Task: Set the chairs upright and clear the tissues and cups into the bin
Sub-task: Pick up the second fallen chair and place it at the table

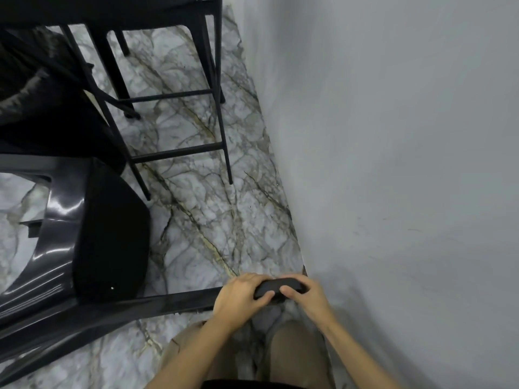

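A black plastic chair (92, 240) lies tipped over on the marble floor at the left, its dark seat facing me and its glossy back curving to the left. One long edge of the chair runs along the bottom toward the wall. My left hand (238, 297) and my right hand (302, 294) are both closed around the end of that chair part, side by side, close to the wall's base. No tissues, cups or bin show in this view.
A grey wall (393, 164) fills the right side and meets the floor just beside my hands. A black metal stool or table frame (179, 151) stands upright ahead. Marble floor (213, 214) lies open between it and the fallen chair.
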`<act>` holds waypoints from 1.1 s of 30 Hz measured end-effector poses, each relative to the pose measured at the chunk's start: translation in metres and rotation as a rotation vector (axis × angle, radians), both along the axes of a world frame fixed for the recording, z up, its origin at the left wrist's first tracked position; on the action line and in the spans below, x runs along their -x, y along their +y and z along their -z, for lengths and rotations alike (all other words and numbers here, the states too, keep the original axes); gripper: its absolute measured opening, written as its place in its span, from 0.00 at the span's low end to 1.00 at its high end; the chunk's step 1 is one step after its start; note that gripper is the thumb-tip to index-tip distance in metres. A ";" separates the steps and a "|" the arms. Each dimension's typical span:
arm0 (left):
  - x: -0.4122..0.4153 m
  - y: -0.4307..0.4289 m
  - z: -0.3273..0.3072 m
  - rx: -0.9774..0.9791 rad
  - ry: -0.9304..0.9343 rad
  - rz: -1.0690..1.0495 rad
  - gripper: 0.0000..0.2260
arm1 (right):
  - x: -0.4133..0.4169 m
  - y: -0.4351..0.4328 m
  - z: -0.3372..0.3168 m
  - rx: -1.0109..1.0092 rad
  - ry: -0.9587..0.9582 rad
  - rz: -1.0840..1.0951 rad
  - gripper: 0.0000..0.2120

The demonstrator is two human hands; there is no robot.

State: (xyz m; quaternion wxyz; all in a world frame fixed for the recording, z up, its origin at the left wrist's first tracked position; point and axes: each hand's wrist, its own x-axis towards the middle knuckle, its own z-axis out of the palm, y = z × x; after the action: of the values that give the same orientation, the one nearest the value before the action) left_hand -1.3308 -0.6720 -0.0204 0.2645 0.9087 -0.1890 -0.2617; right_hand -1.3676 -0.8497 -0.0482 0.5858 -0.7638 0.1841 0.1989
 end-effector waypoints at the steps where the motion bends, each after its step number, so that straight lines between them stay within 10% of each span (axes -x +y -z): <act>1: 0.003 0.006 -0.014 0.027 0.005 -0.022 0.24 | 0.002 0.005 -0.015 -0.008 -0.005 0.000 0.13; 18: 0.040 0.063 -0.299 0.505 -0.055 -0.342 0.17 | 0.012 0.063 -0.359 0.229 -0.293 -0.110 0.11; 33: 0.104 0.282 -0.397 0.746 -0.169 -0.410 0.11 | 0.076 0.272 -0.489 0.345 -0.417 -0.277 0.12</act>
State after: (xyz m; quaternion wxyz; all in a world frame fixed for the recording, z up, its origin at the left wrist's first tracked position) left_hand -1.4352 -0.3897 0.3766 0.6048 0.7880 -0.1070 -0.0422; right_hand -1.4435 -0.5782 0.4410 0.4396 -0.8943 -0.0151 0.0815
